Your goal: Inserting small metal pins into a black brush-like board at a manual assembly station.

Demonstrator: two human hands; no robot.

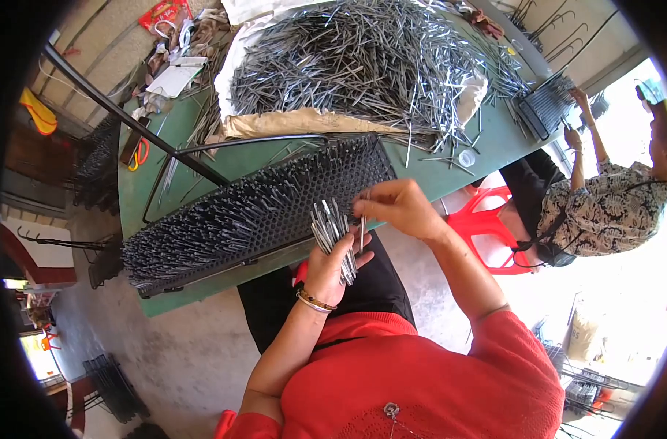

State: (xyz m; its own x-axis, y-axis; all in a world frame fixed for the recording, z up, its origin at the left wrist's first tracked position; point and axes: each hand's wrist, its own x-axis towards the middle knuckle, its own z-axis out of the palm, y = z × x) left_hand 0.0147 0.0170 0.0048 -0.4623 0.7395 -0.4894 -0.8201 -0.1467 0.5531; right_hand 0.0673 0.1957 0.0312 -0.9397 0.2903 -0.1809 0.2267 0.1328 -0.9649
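A bundle of thin metal rods stands in the grip of my left hand, just in front of the rack. My right hand is beside it, thumb and fingers pinched on a single metal rod that hangs down close to the bundle. Behind both hands lies a long black perforated rack. Its left part is densely filled with upright dark rods, while many bare holes show toward the right end.
A large heap of loose rods lies on paper sheeting on the green table. Orange-handled scissors lie at left, a small clear cup at right. A co-worker handles another rack near a red stool.
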